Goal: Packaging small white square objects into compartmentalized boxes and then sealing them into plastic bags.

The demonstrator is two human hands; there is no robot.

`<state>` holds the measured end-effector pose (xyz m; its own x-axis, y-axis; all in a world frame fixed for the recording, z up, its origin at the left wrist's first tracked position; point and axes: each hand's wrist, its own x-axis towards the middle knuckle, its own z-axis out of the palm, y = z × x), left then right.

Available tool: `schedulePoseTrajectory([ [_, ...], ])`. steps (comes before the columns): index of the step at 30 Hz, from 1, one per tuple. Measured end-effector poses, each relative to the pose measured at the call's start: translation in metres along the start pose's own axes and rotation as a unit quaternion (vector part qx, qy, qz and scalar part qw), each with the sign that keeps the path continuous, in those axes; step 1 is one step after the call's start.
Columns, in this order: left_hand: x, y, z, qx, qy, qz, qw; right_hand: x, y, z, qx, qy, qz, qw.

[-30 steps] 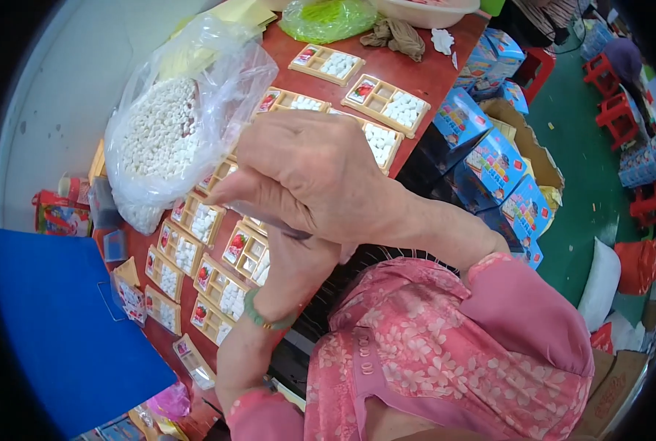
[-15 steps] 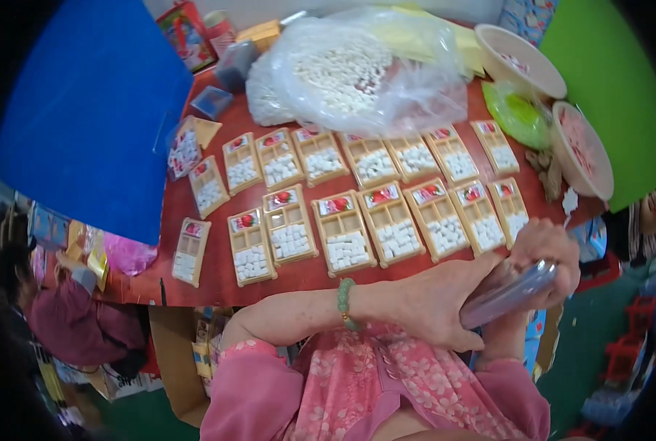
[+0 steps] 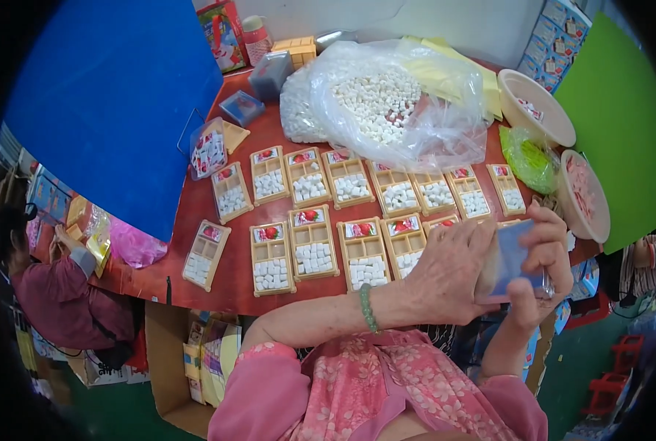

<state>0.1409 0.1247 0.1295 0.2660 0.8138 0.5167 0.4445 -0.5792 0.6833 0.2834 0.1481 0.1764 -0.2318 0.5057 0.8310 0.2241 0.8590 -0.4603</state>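
Both hands grip one small blue packet [image 3: 518, 259]: left hand [image 3: 453, 272] wraps its near side, right hand [image 3: 541, 264] fingers pinch its far edge.

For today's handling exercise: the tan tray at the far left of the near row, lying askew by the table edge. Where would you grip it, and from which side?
Probably the tan tray is best gripped across its two long rims, coming from above. It lies flat on the red table, its long sides free of neighbours, and white pieces sit loose in its lower compartment, so keep it level.
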Motion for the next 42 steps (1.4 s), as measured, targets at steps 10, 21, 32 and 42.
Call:
schedulePoseTrajectory([
  [10,-0.023,0.005,0.001,-0.349,-0.027,-0.1,0.931,0.0,0.027,0.042,0.322,0.074,0.026,0.943],
  [21,-0.012,-0.003,0.015,-0.56,-0.118,-0.261,0.777,0.022,0.031,0.038,0.119,0.047,-0.023,0.992],
  [32,-0.02,-0.047,-0.005,-0.671,-0.004,-0.226,0.706,-0.055,0.221,-0.145,-0.302,-0.035,0.321,0.897],
  [42,-0.032,-0.069,-0.001,-0.69,0.05,-0.274,0.668,-0.099,0.334,-0.178,-0.596,-0.197,0.169,0.76],
])
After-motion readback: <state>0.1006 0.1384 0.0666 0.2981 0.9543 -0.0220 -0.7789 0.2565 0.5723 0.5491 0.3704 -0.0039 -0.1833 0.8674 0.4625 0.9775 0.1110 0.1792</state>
